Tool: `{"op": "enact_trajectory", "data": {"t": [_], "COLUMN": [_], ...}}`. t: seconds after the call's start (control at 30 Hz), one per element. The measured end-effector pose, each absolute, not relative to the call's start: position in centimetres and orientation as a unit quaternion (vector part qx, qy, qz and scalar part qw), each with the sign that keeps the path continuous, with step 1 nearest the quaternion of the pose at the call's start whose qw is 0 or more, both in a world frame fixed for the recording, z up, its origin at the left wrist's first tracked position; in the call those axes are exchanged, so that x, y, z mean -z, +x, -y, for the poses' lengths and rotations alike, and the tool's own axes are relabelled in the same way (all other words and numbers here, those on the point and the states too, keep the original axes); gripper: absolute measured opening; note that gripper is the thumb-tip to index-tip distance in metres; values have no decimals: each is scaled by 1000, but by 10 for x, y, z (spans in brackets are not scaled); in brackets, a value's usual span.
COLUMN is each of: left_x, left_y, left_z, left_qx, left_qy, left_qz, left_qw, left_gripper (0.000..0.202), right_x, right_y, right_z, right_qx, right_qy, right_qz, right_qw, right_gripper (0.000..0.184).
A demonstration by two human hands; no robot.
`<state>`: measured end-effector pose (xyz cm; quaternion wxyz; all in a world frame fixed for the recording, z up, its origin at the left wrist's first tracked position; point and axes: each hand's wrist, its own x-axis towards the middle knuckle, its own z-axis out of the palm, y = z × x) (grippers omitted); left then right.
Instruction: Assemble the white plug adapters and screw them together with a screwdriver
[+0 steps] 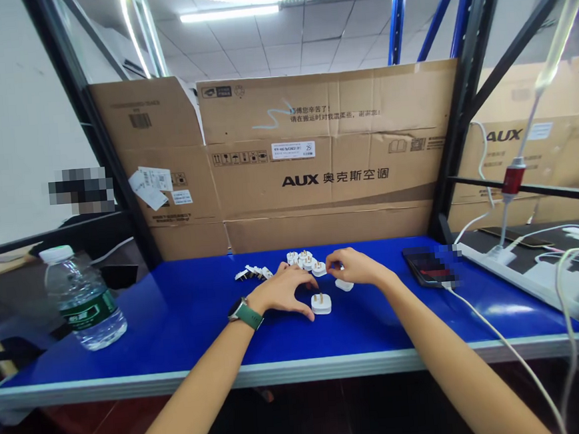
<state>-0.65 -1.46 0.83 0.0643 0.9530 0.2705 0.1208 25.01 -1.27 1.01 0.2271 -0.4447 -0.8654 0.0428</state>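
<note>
Several small white plug adapters point(305, 259) lie in a cluster at the middle of the blue table point(177, 319). My left hand point(286, 291), with a green watch on the wrist, rests on the table with fingers spread, its fingertips beside one white plug point(321, 303). My right hand point(353, 266) hovers just right of the cluster, fingers curled in a pinch over a small white piece; another white plug point(345, 284) lies under it. A few loose metal-pronged parts point(252, 272) lie left of the cluster.
A water bottle point(83, 299) stands at the table's left. A dark phone point(426, 268) lies at the right with a white cable running off the front edge. A white power strip point(519, 272) and cables sit further right. Cardboard boxes point(325, 154) wall the back.
</note>
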Motion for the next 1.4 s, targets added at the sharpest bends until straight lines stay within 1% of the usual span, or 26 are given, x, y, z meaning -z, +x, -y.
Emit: {"op": "enact_trajectory", "data": {"t": [0.1,0.17,0.27,0.33,0.4,0.43,0.53,0.6,0.63,0.7,0.8,0.93,1.07,1.2,1.3,1.4], "left_x": [-12,-13,-10,-5,-1,1,2,1,0,-1,-1,2,3,5,7,9], "left_y": [-8,-7,-1,3,6,7,9,8,8,8,7,8,12,13,13,12], "left_z": [15,16,17,17,18,18,18,16,15,11,3,-4,-5,-4,-5,-5], "left_qx": [-128,-134,-145,-146,-144,-143,-145,-171,-200,-285,-414,-490,-496,-480,-470,-460], "left_qy": [952,952,955,959,962,963,963,958,952,926,867,809,787,783,781,784], "left_qz": [-270,-263,-238,-217,-206,-204,-200,-197,-200,-218,-256,-286,-285,-267,-264,-274], "left_qw": [65,77,99,110,110,107,106,116,118,113,107,152,230,293,315,315], "left_gripper": [60,59,59,56,52,49,39,34,33,33,42,44,48,48,51,51], "right_x": [-13,-13,-11,-9,-8,-8,-9,-9,-9,-8,-7,-8,-9,-9,-8,-9], "right_y": [249,249,249,249,249,250,253,255,255,253,244,233,231,232,230,228], "right_z": [15,15,14,12,10,9,8,8,8,9,11,13,12,12,14,18], "right_qx": [-56,-79,-130,-156,-164,-162,-133,-109,-99,-87,-98,-109,-86,-57,-52,-80], "right_qy": [-437,-420,-389,-376,-375,-379,-403,-404,-397,-372,-344,-327,-319,-305,-302,-298], "right_qz": [868,877,897,905,907,905,893,891,893,900,895,867,849,847,847,844], "right_qw": [231,218,165,122,102,106,148,177,188,211,267,361,412,432,434,439], "right_gripper": [18,16,33,38,33,29,26,23,20,21,23,23,23,24,24,26]}}
